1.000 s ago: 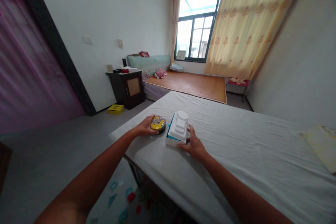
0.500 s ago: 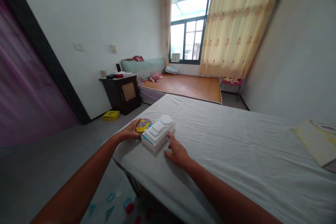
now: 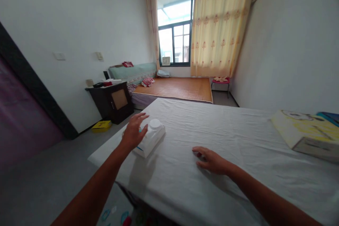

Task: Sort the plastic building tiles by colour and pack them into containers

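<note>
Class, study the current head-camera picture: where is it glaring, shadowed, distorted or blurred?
All in the head view: the window glares, nearly washed out; soft shadows lie on the white sheet below the right hand and the white box; the dark door frame slants strongly, probably partly wide-angle distortion; the purple curtain at the left edge looks blurred.

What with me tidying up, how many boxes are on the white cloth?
2: the white box partly behind the left hand, and the yellow-and-white box at the right. The blue item behind it, cut off, may be another.
</note>
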Tool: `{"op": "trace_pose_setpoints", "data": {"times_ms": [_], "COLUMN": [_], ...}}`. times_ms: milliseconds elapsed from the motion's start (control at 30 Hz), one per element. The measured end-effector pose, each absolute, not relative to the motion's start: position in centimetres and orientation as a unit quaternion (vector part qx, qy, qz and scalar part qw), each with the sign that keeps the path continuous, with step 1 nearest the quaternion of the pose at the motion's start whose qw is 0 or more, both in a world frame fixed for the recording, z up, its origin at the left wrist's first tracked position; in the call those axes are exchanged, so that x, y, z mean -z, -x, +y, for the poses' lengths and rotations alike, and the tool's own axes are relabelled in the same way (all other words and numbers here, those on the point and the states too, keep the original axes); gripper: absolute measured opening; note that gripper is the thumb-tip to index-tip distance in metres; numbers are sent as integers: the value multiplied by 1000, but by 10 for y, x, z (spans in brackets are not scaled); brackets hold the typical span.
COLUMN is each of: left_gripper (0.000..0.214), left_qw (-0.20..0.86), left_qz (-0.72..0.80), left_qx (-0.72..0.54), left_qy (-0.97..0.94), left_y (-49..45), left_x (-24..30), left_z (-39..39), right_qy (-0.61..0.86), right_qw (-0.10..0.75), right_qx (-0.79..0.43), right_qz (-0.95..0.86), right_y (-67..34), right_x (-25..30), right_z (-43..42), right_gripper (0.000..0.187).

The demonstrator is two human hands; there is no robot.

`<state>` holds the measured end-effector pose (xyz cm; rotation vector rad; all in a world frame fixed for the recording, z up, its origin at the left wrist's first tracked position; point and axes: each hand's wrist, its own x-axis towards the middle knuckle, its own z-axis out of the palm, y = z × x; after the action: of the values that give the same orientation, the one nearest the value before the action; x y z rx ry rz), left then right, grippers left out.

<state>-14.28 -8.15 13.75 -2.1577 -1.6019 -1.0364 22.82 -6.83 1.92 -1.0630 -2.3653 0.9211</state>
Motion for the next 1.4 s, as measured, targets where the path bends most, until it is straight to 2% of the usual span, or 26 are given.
{"op": "trace_pose_setpoints", "data": {"times_ms": [133, 267, 467, 767, 1267, 1400], "left_gripper": [34, 32, 31, 25, 26, 26], "left_qw": [48, -47, -134, -136, -179, -182], "left_qz": [-450, -385, -389, -387, -366, -357], "left_qx": [349, 292, 200, 246, 271, 263], "left_qy": [821, 874, 889, 878, 872, 878], "left_y": [44, -48, -138, -148, -144, -144], "left_x": [-131, -98, -45, -15, -17, -19], "left_z": [-78, -57, -18, -13, -7, 0], "right_qy": [402, 449, 507, 490, 490, 499], "right_qw": [210, 256, 349, 364, 356, 336], "right_qx": [-309, -280, -236, -280, -263, -294], "right_qz": [-836, -809, -752, -741, -751, -743], "right_y": [-286, -337, -369, -373, -370, -376], "right_x": [-16, -9, -3, -10, -19, -33], "right_z": [-63, -57, -67, -68, -70, -86], "right_gripper": [46, 41, 32, 27, 24, 30]}}
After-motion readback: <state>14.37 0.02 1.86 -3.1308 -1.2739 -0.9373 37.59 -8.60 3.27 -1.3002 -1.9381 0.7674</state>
